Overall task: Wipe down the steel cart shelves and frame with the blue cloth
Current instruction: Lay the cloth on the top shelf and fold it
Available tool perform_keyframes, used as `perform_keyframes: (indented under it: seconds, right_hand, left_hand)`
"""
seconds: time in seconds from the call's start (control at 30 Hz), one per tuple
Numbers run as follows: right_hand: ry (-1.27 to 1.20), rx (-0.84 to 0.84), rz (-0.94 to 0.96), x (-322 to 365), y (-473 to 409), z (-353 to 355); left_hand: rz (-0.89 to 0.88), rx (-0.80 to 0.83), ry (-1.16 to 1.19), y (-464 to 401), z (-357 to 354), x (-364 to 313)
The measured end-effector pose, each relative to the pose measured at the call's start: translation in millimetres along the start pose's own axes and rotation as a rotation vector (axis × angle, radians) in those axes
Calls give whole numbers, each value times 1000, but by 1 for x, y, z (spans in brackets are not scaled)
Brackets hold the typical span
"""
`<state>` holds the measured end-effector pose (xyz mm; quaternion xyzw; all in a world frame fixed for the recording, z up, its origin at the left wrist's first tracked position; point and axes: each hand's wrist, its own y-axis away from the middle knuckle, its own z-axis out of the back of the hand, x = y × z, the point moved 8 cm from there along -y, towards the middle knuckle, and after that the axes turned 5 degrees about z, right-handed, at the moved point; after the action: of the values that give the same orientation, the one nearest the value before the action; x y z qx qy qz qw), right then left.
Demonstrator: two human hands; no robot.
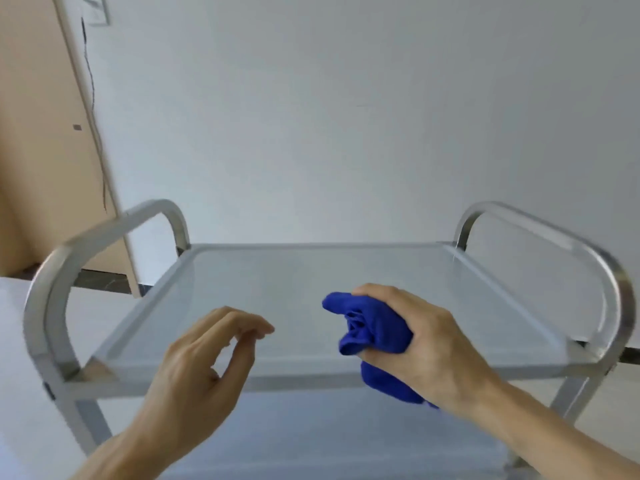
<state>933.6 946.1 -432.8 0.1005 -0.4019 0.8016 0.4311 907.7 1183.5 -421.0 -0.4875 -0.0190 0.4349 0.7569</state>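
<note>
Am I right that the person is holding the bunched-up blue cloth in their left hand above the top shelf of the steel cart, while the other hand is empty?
Not quite: the head view shows the blue cloth bunched in the right hand, not the left. The left hand is the empty one, fingers loosely curled. Both are above the cart's top shelf, as you said.

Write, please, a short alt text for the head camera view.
A right hand grips a bunched blue cloth above the bare top shelf of a steel cart. The empty left hand hovers beside it.
</note>
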Motion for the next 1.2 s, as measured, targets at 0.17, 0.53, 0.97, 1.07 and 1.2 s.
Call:
perform_keyframes:
  seconds: [0.17, 0.53, 0.97, 1.07, 1.2]
  right_hand:
    - [104, 140, -164, -14, -80, 4]
    - [508, 735, -719, -131, -25, 35]
    - [615, 770, -834, -188, 38, 63]
    - [634, 762, -853, -205, 34, 75]
    - [646, 765, -883, -225, 33, 88]
  left_hand:
    - [239, 99, 31, -69, -10, 20]
    - [673, 1088, -558, -21, -81, 84]
    - [676, 1225, -607, -21, -132, 75]
    - [640, 1208, -606, -35, -155, 75]
    - [603, 1207, -590, -55, -184, 77]
